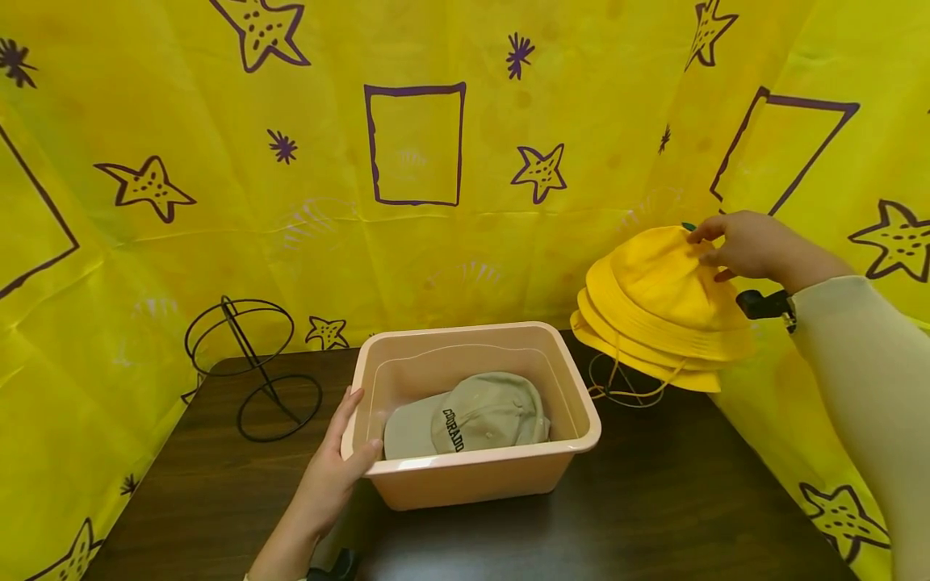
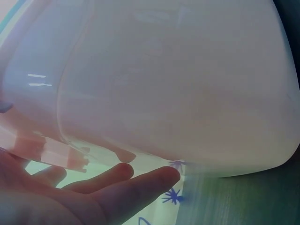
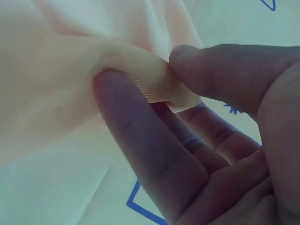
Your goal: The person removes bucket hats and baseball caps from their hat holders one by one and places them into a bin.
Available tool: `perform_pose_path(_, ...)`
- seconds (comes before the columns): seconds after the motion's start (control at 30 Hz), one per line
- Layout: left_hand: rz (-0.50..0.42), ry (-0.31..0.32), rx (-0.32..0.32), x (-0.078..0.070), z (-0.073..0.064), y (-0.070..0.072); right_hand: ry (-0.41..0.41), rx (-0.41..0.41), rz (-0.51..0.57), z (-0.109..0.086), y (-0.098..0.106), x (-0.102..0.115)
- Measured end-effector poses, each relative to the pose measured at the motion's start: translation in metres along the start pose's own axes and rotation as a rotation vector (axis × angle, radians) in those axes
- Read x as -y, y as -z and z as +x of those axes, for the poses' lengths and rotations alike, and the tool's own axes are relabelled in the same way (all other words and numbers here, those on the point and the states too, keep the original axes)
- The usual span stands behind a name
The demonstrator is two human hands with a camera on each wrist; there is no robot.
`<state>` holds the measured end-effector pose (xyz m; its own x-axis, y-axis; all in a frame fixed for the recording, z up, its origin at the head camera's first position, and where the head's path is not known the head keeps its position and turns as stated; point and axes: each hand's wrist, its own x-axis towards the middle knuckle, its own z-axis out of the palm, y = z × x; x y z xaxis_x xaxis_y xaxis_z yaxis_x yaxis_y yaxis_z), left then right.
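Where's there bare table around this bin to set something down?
A broad bare patch of table lies front right, between the bin and the table's right edge. Another lies front left, before the black wire stand, beside the left hand. Back right is crowded by the stacked yellow hats, and the bin by the cap.

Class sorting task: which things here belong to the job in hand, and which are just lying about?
In the job:
peach plastic tub, gripped by the left hand
stacked yellow cloth hats, top one pinched by the right hand
dark wire stand beneath the hats
beige cloth cap in the tub

Likely just there:
black wire stand, left
dark brown table
yellow starfish-print sheet
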<state>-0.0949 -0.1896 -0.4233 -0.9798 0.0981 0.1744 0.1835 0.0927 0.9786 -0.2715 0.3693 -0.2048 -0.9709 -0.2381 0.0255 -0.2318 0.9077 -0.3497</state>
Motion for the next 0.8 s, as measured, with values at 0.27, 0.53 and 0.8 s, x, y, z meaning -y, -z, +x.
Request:
perform_pose_path(0.27,0.041,0.014,0.006,-0.001,0.0,0.002,-0.042,-0.073,0.04,-0.001,0.0,0.0)
perform_pose_path(0.53,0.025,0.024,0.011,-0.002,-0.001,0.001,-0.096,-0.203,0.068,-0.01,0.012,-0.002)
perform_pose_path(0.8,0.017,0.018,0.011,-0.003,-0.001,0.0,-0.122,-0.24,0.069,-0.02,0.031,0.003)
